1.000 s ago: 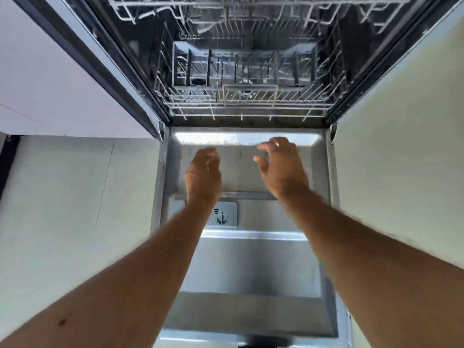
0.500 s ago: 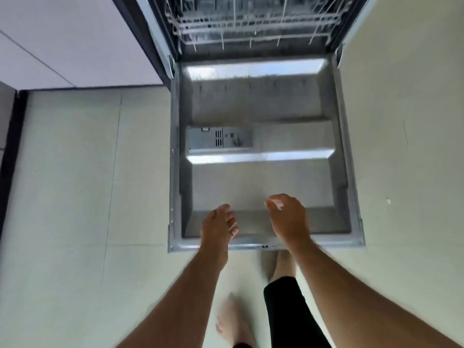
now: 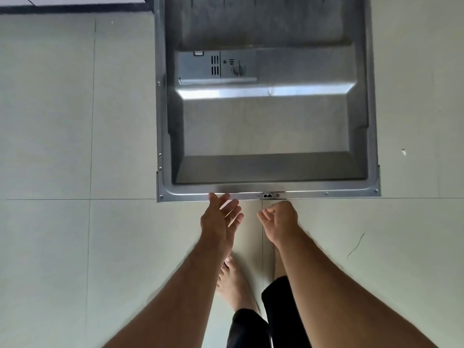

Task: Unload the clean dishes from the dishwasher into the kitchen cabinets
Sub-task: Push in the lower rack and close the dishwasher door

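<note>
With the dishwasher door [image 3: 266,126] dropped flat across the upper middle of frame, no dishes or racks show. Left hand [image 3: 219,219] spread wide at the door's near edge, right hand [image 3: 278,222] loosely curled, both empty. Can't judge progress; looks near done.

Person seen from above. Both forearms, the left [image 3: 175,292] and the right [image 3: 339,285], are bare to the frame edge, with no sleeves in view. The left hand [image 3: 218,219] and right hand [image 3: 280,222] carry no rings, watch or gloves. Black trouser legs [image 3: 278,312] end above the ankle. The one foot plainly visible [image 3: 232,282] is bare.
</note>
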The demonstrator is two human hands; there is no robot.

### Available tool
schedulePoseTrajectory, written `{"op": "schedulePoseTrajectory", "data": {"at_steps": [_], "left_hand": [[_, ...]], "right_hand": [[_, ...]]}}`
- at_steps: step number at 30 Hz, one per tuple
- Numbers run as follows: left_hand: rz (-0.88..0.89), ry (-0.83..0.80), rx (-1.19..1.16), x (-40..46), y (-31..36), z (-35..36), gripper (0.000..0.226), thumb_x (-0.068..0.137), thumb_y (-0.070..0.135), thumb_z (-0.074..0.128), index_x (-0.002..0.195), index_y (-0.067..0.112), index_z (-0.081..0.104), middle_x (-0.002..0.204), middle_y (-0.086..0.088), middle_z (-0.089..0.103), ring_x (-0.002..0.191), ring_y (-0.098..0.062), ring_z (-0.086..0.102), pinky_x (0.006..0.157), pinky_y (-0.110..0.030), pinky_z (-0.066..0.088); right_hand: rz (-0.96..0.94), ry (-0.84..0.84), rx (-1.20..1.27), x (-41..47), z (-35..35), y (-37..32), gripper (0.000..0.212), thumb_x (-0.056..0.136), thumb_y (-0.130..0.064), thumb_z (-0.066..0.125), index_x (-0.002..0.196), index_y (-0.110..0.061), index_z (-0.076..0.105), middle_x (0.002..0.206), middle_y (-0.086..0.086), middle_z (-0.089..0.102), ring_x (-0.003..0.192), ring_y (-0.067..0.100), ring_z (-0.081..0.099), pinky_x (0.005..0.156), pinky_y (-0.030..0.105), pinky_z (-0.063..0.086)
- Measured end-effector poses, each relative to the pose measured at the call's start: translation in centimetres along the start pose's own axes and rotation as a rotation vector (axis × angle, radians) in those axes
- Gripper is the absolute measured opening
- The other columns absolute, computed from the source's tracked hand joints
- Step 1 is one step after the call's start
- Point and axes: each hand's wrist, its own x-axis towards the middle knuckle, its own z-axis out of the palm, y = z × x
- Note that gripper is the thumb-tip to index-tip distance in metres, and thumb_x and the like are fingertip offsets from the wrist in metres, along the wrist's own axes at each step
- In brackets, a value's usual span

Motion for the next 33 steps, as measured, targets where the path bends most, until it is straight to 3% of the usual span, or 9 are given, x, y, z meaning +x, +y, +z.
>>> {"op": "schedulePoseTrajectory", "data": {"at_steps": [4,6,8,13,17,23,27,33], "left_hand": [[0.0,-0.036,-0.056,1.2,-0.5,0.6,0.05,0.101,0.05,0.042,0.107,0.006,0.065,0.111,-0.018,0.068,0.099,-0.029,0.064,0.097,-0.041,0.052],[0.014,-0.055,-0.104,1.1,-0.4,1.3,0.048,0.101,0.047,0.044,0.109,0.003,0.062,0.105,-0.02,0.068,0.094,-0.03,0.064,0.098,-0.041,0.052],[0.028,-0.073,-0.138,0.5,0.1,1.9,0.051,0.101,0.048,0.043,0.11,0.001,0.062,0.104,-0.021,0.066,0.094,-0.032,0.064,0.099,-0.043,0.051],[0.097,-0.119,-0.152,-2.9,2.4,3.1,0.056,0.098,0.052,0.045,0.118,0.002,0.061,0.114,-0.02,0.066,0.109,-0.033,0.063,0.104,-0.043,0.048],[0.134,-0.178,-0.193,-9.5,5.2,4.7,0.055,0.099,0.05,0.043,0.124,0.003,0.058,0.121,-0.022,0.063,0.117,-0.034,0.06,0.107,-0.045,0.045],[0.263,-0.272,-0.131,-22.9,13.1,7.0,0.036,0.102,0.039,0.046,0.113,0.009,0.061,0.129,-0.02,0.061,0.12,-0.03,0.058,0.109,-0.044,0.042],[0.363,-0.345,-0.056,-30.2,19.2,9.4,0.03,0.104,0.034,0.045,0.117,0.011,0.06,0.123,-0.011,0.064,0.122,-0.028,0.058,0.108,-0.043,0.042],[0.512,-0.4,0.069,-37.6,25.7,12.6,0.032,0.103,0.013,0.047,0.135,0.014,0.054,0.124,-0.005,0.065,0.121,-0.024,0.059,0.096,-0.033,0.05]], "right_hand": [[-0.009,-0.115,0.031,2.4,1.1,-0.9,0.02,0.094,0.007,0.037,0.087,-0.01,0.046,0.093,0.008,0.05,0.079,0.019,0.057,0.079,0.033,0.057],[-0.021,-0.142,0.032,3.1,0.9,-1.3,0.023,0.092,0.01,0.038,0.088,-0.01,0.048,0.092,0.008,0.051,0.08,0.018,0.056,0.098,0.039,0.053],[-0.035,-0.145,0.113,2.8,0.7,-1.8,0.029,0.091,0.016,0.036,0.084,-0.008,0.051,0.084,0.008,0.058,0.081,0.018,0.057,0.108,0.044,0.045],[-0.015,-0.155,0.358,-1.8,-0.4,-2.5,0.042,0.082,0.022,0.029,0.082,-0.009,0.058,0.083,0.007,0.061,0.085,0.022,0.06,0.105,0.045,0.044],[-0.021,-0.157,0.364,-8.8,-1.3,-4.9,0.034,0.081,0.016,0.03,0.085,-0.005,0.057,0.088,0.012,0.061,0.091,0.027,0.061,0.104,0.047,0.045],[-0.094,-0.185,0.308,-24.9,-0.8,-10.6,0.027,0.087,0.013,0.039,0.087,-0.005,0.059,0.082,0.013,0.064,0.089,0.028,0.062,0.09,0.044,0.05],[-0.194,-0.221,0.353,-33.0,1.0,-16.2,0.04,0.089,0.017,0.042,0.119,-0.004,0.059,0.115,0.018,0.065,0.109,0.033,0.062,0.101,0.046,0.05],[-0.333,-0.213,0.28,-42.7,4.3,-24.5,0.034,0.09,0.016,0.047,0.119,0.001,0.057,0.116,0.018,0.061,0.107,0.031,0.061,0.089,0.037,0.054]]}}
